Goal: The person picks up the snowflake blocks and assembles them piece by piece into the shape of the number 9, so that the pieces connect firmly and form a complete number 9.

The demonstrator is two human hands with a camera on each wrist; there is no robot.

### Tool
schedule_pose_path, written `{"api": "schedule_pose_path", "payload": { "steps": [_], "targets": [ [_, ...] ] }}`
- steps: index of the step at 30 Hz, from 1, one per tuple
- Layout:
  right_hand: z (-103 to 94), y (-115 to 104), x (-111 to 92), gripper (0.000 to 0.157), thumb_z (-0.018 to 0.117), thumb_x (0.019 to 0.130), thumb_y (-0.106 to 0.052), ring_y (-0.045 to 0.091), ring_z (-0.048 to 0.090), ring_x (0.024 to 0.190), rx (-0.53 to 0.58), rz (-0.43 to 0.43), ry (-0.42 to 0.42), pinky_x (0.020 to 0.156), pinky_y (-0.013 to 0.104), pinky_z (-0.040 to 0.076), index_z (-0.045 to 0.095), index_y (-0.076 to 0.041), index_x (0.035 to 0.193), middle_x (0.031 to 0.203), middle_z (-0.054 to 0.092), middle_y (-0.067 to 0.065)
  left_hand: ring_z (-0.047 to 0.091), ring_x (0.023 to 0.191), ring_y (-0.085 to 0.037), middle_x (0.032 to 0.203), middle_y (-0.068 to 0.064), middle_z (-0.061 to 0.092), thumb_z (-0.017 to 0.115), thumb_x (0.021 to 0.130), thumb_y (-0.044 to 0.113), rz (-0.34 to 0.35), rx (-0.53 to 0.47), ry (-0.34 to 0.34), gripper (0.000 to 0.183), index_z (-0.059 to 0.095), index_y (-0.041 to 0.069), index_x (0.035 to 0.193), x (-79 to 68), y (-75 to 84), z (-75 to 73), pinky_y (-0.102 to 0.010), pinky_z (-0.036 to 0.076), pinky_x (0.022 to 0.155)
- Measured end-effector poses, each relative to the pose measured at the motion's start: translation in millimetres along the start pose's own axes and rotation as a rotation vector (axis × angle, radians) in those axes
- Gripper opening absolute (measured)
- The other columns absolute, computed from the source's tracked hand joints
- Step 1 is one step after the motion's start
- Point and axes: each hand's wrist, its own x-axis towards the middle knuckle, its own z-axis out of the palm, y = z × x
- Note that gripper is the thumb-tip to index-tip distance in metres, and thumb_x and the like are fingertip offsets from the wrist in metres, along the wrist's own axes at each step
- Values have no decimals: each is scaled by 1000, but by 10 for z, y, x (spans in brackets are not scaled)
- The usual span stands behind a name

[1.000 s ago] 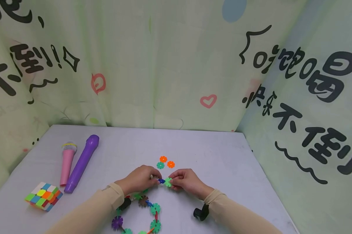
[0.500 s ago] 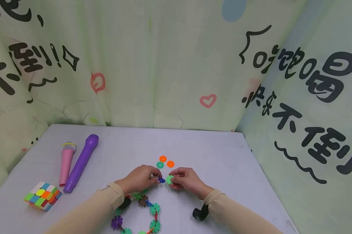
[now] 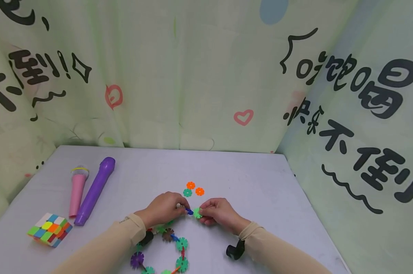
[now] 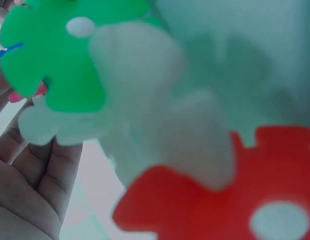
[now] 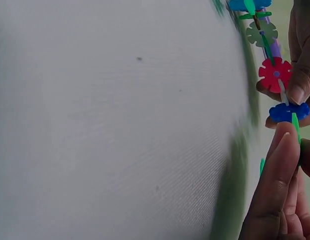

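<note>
Snowflake chain [image 3: 172, 243] cut off below; left wrist view blurred.

Table [image 3: 261, 182]: pale grey cloth top, set into a corner of printed curtains.
Lying on it: pink toy microphone [image 3: 77, 190] and purple toy microphone [image 3: 95, 190], side by side at left; multicoloured puzzle cube [image 3: 50, 229] near the left front edge; three loose snowflake discs [image 3: 193, 188], two orange and one green, at centre; snowflake-disc chain [image 3: 173, 247] curving at the front edge.
</note>
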Motion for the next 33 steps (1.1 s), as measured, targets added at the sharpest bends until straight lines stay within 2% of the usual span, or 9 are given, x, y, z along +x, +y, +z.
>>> {"api": "schedule_pose_path", "payload": {
  "steps": [10, 18, 26, 33],
  "targets": [
    [36, 0, -4, 21, 71, 92, -12, 15, 68, 68, 6, -4, -34, 67, 29, 57, 66, 5, 103, 83, 72, 12, 64, 90, -11, 94, 10, 71, 72, 90, 10, 9, -15, 3, 10, 78, 17, 94, -6, -2, 5, -34, 52, 82],
    [78, 19, 2, 18, 71, 91, -8, 13, 68, 68, 40, 9, -36, 66, 27, 57, 68, 7, 102, 84, 73, 13, 65, 90, -10, 92, 10, 73, 76, 88, 11, -2, -24, -17, 8, 80, 15, 94, -15, 4, 1, -31, 53, 79],
    [69, 9, 3, 19, 71, 92, -8, 13, 69, 69, 36, 8, -51, 67, 27, 57, 68, 7, 103, 86, 73, 14, 65, 89, -10, 92, 9, 73, 77, 87, 11, 15, -14, -13, 9, 81, 15, 94, -18, 12, -3, -31, 53, 78],
    [33, 4, -10, 22, 71, 93, -11, 15, 68, 69, 13, 8, -47, 68, 28, 57, 67, 6, 105, 86, 72, 12, 65, 90, -11, 92, 10, 73, 76, 88, 12, -29, -13, -18, 9, 80, 16, 94, -25, 10, -13, -32, 53, 80]
  ]
}}
